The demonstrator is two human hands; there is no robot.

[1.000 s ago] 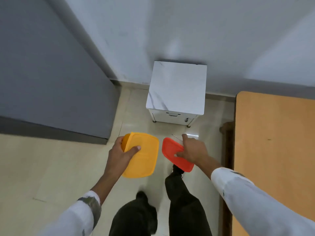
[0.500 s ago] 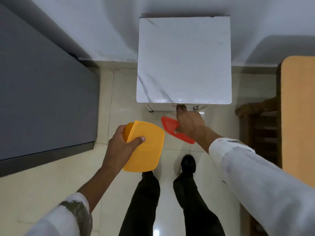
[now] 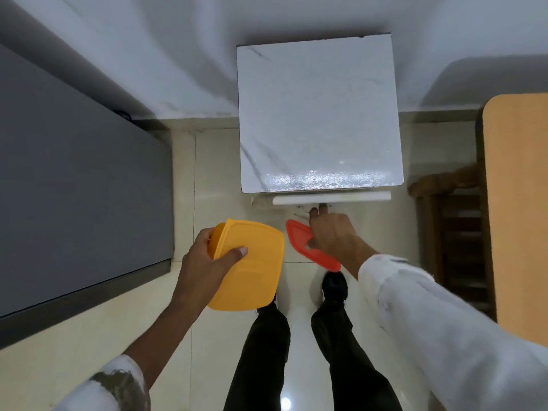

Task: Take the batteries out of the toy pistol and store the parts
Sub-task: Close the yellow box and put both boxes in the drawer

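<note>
The left hand (image 3: pixel 201 262) has its grip clamped on a yellow box (image 3: pixel 252 277). The thumb lies across the closed lid and the fingers curl under the far edge, holding it in the air at about waist height. What is inside it I cannot tell.

The right hand (image 3: pixel 333 235) has its grip closed on a flat red lid (image 3: pixel 299 235), which is pinched against the palm and tilted. Its fingertips (image 3: pixel 321 207) stretch forward to touch the front of a white drawer (image 3: pixel 330 199). That drawer stands slightly out from under the top of a small white marble-look cabinet (image 3: pixel 320 114) set against the wall.

The two containers hang close together, side by side but not touching, above a pale tiled floor (image 3: pixel 213 179). One black shoe (image 3: pixel 335 284) shows just below the red lid. A broad grey slab (image 3: pixel 74 188) fills the left. A wooden table (image 3: pixel 519 203) runs down the right edge, with a dark wooden chair (image 3: pixel 456 238) tucked beside it.
</note>
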